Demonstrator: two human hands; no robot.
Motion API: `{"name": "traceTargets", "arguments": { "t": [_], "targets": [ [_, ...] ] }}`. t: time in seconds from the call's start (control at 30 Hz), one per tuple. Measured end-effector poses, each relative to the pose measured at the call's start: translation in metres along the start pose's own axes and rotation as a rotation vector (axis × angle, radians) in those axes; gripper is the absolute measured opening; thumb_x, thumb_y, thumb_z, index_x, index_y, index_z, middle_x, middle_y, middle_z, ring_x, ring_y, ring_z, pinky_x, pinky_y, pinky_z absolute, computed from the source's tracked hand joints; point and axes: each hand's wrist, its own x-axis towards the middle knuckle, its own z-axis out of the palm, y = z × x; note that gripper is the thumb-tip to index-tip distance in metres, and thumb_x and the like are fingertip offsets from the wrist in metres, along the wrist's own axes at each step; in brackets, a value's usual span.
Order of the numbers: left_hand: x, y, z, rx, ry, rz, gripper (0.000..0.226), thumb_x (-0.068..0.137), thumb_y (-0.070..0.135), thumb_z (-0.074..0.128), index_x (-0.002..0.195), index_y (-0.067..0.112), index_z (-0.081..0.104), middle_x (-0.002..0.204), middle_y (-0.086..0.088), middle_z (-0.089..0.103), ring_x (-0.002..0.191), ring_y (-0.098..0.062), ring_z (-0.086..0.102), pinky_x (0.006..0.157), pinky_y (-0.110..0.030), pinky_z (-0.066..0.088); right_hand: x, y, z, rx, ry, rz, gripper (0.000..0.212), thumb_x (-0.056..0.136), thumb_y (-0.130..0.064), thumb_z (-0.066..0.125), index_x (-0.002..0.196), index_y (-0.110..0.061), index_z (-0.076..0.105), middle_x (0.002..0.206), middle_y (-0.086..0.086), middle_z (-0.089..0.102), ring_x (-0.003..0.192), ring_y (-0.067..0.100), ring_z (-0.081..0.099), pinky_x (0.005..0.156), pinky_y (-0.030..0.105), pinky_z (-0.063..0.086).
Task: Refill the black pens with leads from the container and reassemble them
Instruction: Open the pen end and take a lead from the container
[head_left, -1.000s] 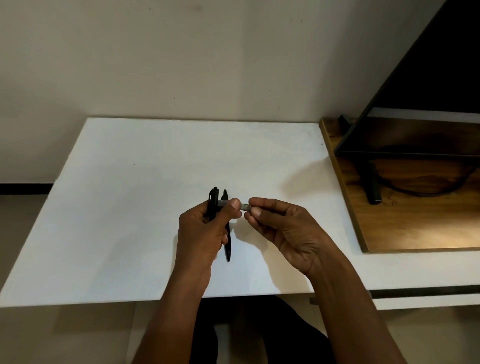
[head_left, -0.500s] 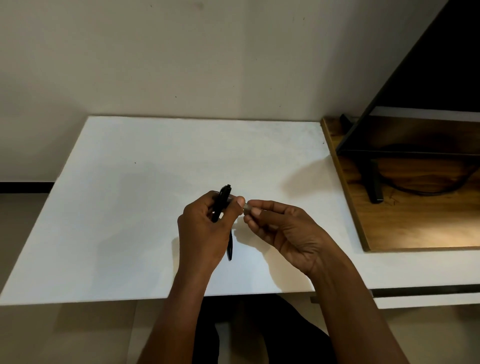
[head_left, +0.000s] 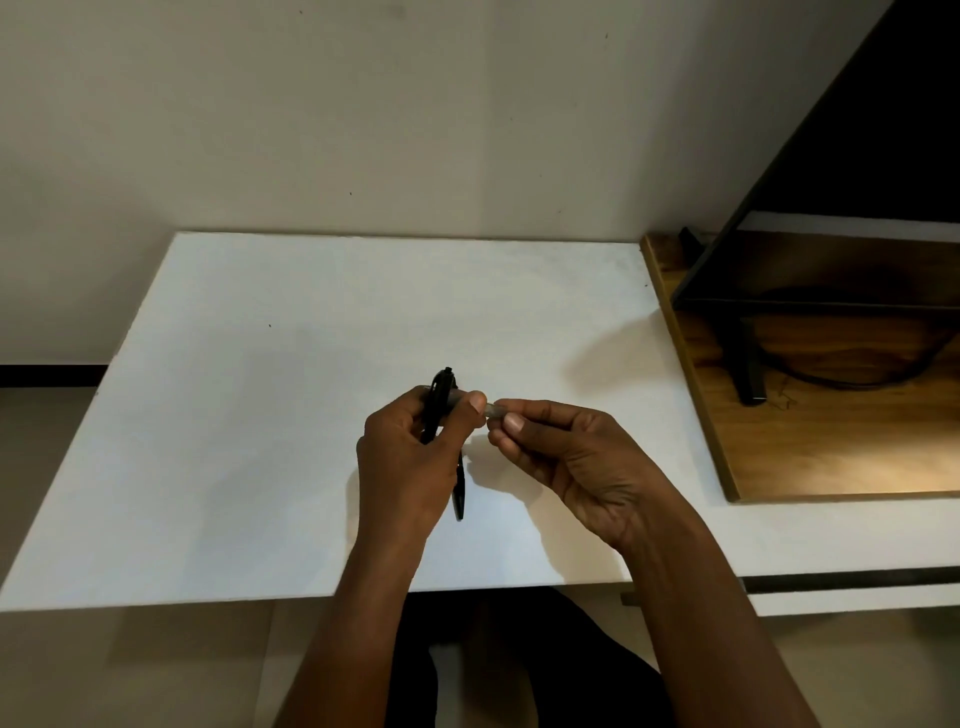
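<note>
My left hand (head_left: 410, 462) is closed around black pens (head_left: 439, 400); their clip ends stick up above my fingers and one tip (head_left: 458, 499) pokes out below the palm. Between both thumbs lies a small grey translucent lead container (head_left: 491, 409), held horizontally. My left thumb and forefinger pinch its left end, and my right hand (head_left: 566, 457) pinches its right end. Both hands hover just above the white board (head_left: 260, 415), near its front middle. The container's contents are too small to make out.
The white board lies on a table that runs to the right, against a plain wall. A wooden board (head_left: 831, 441) sits at the right with a black monitor stand (head_left: 743, 364), a cable and the tilted dark screen (head_left: 857, 156) above it.
The pens in my left hand have tilted and bunched together; one second ago two stood apart. The container shows less between my thumbs. Both hands stay in the same spot.
</note>
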Motion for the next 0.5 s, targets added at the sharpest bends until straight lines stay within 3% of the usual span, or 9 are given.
{"name": "traceTargets", "arguments": {
  "t": [0.13, 0.27, 0.5],
  "targets": [
    [0.0, 0.0, -0.002, -0.142, -0.088, -0.169, 0.009, 0.082, 0.031, 0.077, 0.083, 0.023, 0.078, 0.076, -0.001, 0.077, 0.044, -0.003, 0.05, 0.041, -0.013, 0.039, -0.001, -0.004, -0.004, -0.111, 0.018, -0.101, 0.023, 0.077, 0.003, 0.073, 0.099, 0.004, 0.076, 0.097, 0.022, 0.077, 0.083, 0.026, 0.077, 0.077, 0.027, 0.062],
    [0.0, -0.002, -0.004, -0.29, -0.146, -0.33, 0.012, 0.079, 0.027, 0.08, 0.085, 0.017, 0.078, 0.085, -0.016, 0.064, 0.04, -0.005, 0.041, 0.034, -0.014, 0.032, -0.004, -0.011, -0.006, -0.225, -0.007, -0.182, 0.033, 0.07, -0.008, 0.079, 0.102, 0.0, 0.075, 0.094, 0.024, 0.077, 0.082, 0.027, 0.076, 0.076, 0.028, 0.061],
    [0.001, -0.007, -0.002, -0.47, -0.201, -0.471, 0.013, 0.07, 0.033, 0.083, 0.072, 0.02, 0.081, 0.091, -0.009, 0.074, 0.04, -0.006, 0.038, 0.03, -0.017, 0.026, -0.008, -0.017, -0.005, -0.292, -0.017, -0.293, 0.02, 0.076, -0.008, 0.082, 0.094, -0.003, 0.075, 0.089, 0.024, 0.077, 0.082, 0.032, 0.077, 0.069, 0.028, 0.06]
  ]
}}
